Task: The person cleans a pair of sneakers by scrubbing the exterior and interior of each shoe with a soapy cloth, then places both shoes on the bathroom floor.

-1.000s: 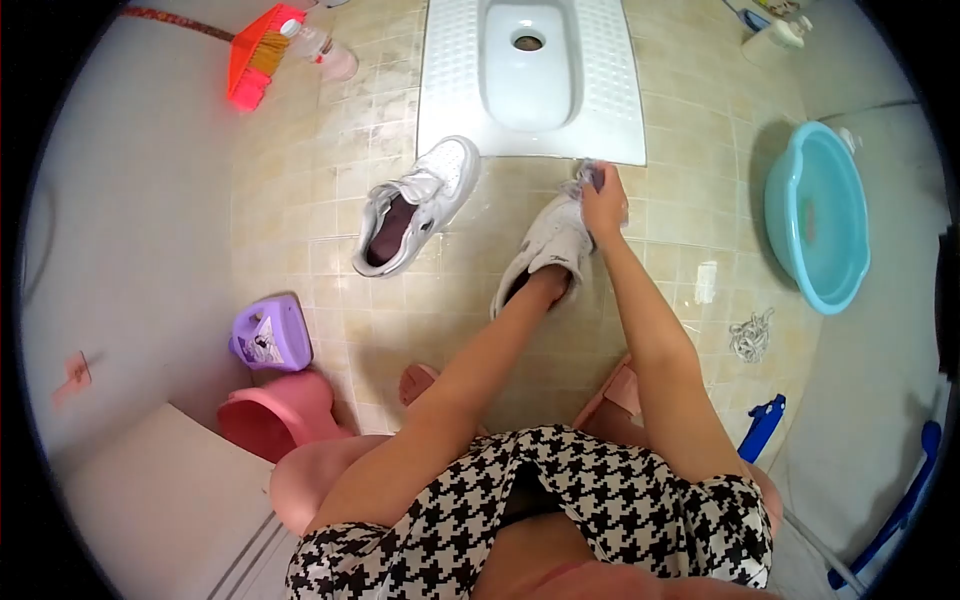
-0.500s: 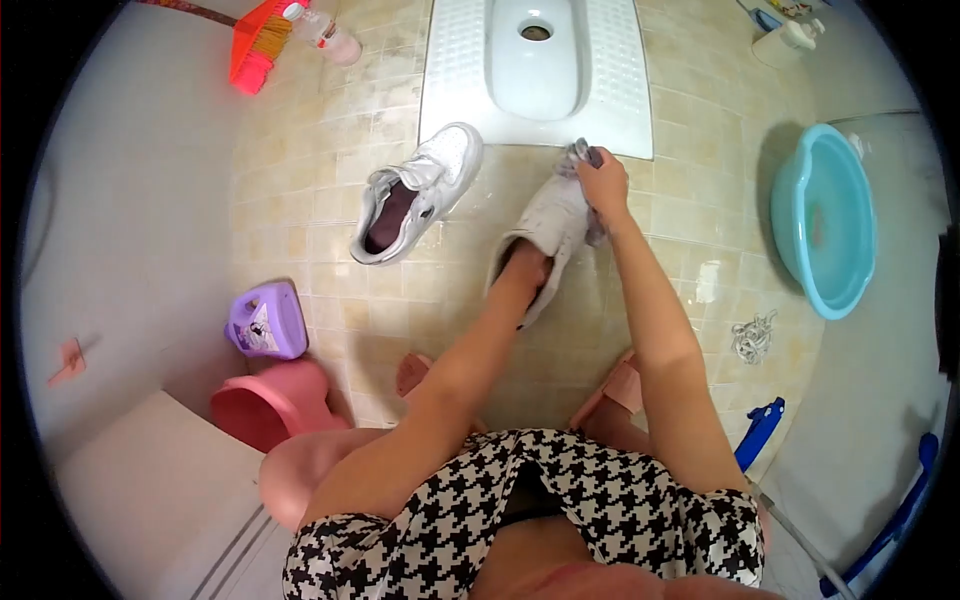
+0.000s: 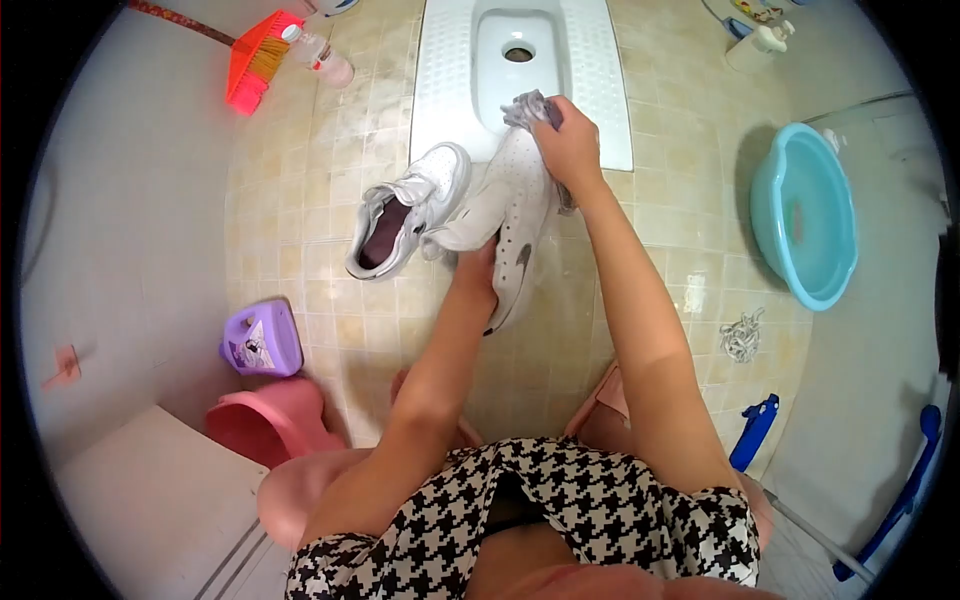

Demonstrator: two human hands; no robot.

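Held shoe: a white shoe (image 3: 515, 165) sits near the middle of the frame, tilted, toe toward the top and heel toward the bottom, its perforated side showing.
Left hand: this hand (image 3: 482, 268) is pushed into the shoe's opening; its fingers are hidden inside, so I cannot tell whether they are spread or pressed together.
Right hand: at upper centre, this hand (image 3: 570, 145) has its fingers closed around a crumpled grey cloth (image 3: 526, 108), pinching it at the shoe's toe.
Second shoe: another white shoe (image 3: 412, 190) rests on the tiled floor (image 3: 660, 215), left of centre, dark inside; its toe lies just beside the held one, and whether they touch is unclear.
Squat toilet: the white fixture (image 3: 595, 110) fills the top centre, with the cloth in front of it from this angle.
Right side: a turquoise basin (image 3: 766, 205) leans by the wall, a heap of white cord (image 3: 742, 337) below it.
Lower left: a purple jug (image 3: 265, 338) stands near a pink bucket (image 3: 300, 412).
Upper left: a clear bottle (image 3: 318, 56) is beside an orange broom (image 3: 262, 62).
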